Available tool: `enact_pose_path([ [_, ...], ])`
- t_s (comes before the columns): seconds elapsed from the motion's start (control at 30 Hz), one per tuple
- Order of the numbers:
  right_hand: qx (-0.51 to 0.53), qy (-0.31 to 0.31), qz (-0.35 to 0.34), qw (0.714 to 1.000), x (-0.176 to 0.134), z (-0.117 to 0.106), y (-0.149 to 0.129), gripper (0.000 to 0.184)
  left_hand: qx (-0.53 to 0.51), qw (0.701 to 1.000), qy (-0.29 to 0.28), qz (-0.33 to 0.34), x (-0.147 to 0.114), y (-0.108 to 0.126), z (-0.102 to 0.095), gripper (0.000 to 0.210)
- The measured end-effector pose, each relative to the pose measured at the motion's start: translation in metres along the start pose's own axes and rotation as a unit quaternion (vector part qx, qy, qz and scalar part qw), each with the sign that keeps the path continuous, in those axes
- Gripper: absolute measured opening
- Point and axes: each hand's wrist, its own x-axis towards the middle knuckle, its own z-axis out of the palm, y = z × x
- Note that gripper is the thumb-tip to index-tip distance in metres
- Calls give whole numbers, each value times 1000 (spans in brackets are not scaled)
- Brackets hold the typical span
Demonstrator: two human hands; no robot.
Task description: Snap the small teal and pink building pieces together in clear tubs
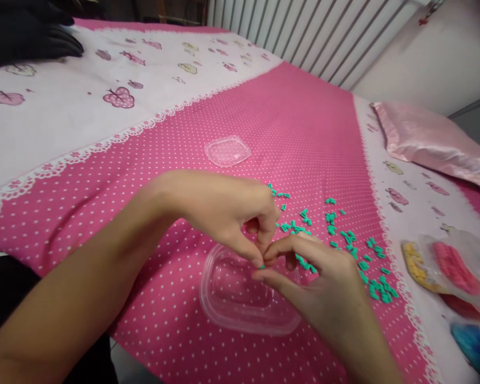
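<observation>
My left hand (236,210) and my right hand (324,269) meet fingertip to fingertip, both closed in a pinch. Between them a bit of a small green piece (263,266) shows; the fingers hide most of it. Directly below the hands sits a clear plastic container (220,316), lidless, with the pink cloth visible through its bottom. Many more small green pieces (351,248) lie scattered on the cloth beyond and to the right of my right hand. A clear lid (227,151) rests flat on the cloth beyond my left wrist.
A pink and white patterned bedspread (296,112) covers the bed. On the right are clear bags with yellow (418,269) and pink pieces (456,266), a blue item (474,344), and a satin pillow (436,138). A black item (32,37) lies at far left.
</observation>
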Motion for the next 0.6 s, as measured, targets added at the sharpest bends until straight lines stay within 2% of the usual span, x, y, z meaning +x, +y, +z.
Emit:
enact_pose_path([
  [0.23, -136, 35, -35, 990, -7, 1, -2, 7, 59, 997, 28, -37, -1, 1, 4, 13],
  [0.33, -191, -10, -78, 978, -10, 0, -8, 12, 43, 998, 21, -43, -10, 0, -2, 9],
  [0.43, -229, -66, -110, 965, -11, 10, -17, 17, 26, 998, 9, -53, -20, -9, -11, 6],
  [0.5, -240, -73, -91, 964, -10, 23, -24, 19, 14, 999, 4, -52, -24, -16, -15, 5],
  [0.6, -259, -55, -15, 964, -8, 43, -33, 17, -3, 999, 4, -50, -27, -23, -17, 7],
])
